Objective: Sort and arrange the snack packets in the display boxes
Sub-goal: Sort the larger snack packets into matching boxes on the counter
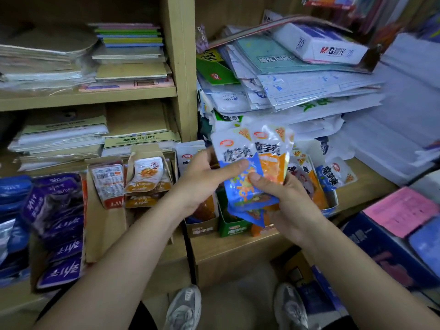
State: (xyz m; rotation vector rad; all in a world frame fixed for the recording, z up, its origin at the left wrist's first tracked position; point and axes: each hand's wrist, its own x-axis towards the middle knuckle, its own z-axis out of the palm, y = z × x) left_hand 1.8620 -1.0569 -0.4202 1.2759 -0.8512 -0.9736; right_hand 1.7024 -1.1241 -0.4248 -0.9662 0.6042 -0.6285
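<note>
At 6 o'clock, two grey shoes (183, 309) stand on the floor. At centre, the left hand (202, 179) and right hand (288, 206) both pinch a fanned bundle of snack packets (238, 148). Both thumbs lie on the blue front packet, above the green display box (232, 228) on the bench (238, 246). At 9 o'clock lie purple packets (59, 222). At 1 o'clock, stacked paper goods (309, 86) fill the shelf.

Even, soft indoor light, slight motion blur, wide-angle bending at the edges.
</note>
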